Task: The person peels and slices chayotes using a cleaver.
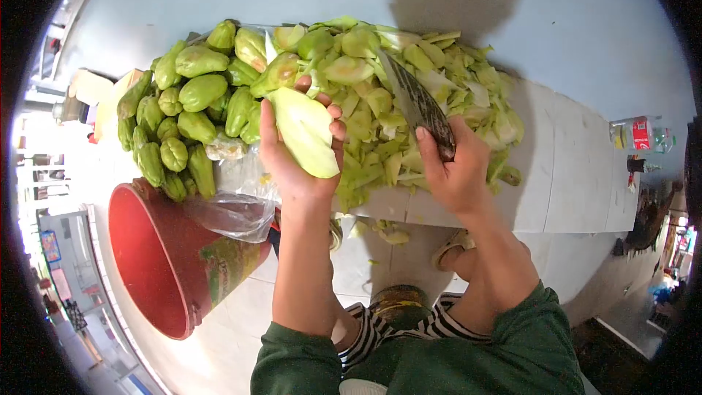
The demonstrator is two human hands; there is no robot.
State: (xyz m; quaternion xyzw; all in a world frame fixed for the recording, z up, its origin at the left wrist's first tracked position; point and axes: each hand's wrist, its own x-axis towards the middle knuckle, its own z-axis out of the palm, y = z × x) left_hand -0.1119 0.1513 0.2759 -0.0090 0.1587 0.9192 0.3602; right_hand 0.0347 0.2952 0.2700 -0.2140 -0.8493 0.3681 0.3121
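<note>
A pale green peeled piece of chayote [303,132] lies in my left hand [300,164], with the palm up and the fingers curled round its edges. My right hand [457,168] grips the dark handle of a broad knife [413,95], whose blade points up and to the left, apart from the piece. Behind both hands spreads a big heap of cut pieces and peelings [365,113]. Whole green chayotes [197,95] are piled to the left of the heap, beside my left hand.
A large red bucket [146,256] leans at the lower left, near a clear plastic bag [245,216]. The white tiled ledge [578,161] runs right, with plastic bottles [643,134] at its end. Scraps [391,232] lie on the floor by my feet.
</note>
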